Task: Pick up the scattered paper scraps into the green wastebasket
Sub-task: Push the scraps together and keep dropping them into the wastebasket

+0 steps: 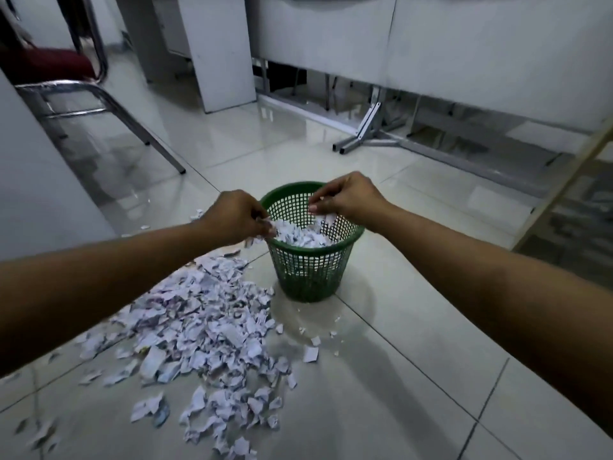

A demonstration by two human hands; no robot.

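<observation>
1. While both hands hang over the green wastebasket (310,257), much is left: a broad heap of paper scraps (205,330) lies on the floor just left of it.
2. Left hand (237,217) fingers pinch scraps at the rim; right hand (348,197) fingers curl round scraps above the mouth.
3. The basket looks over half full of scraps.
</observation>
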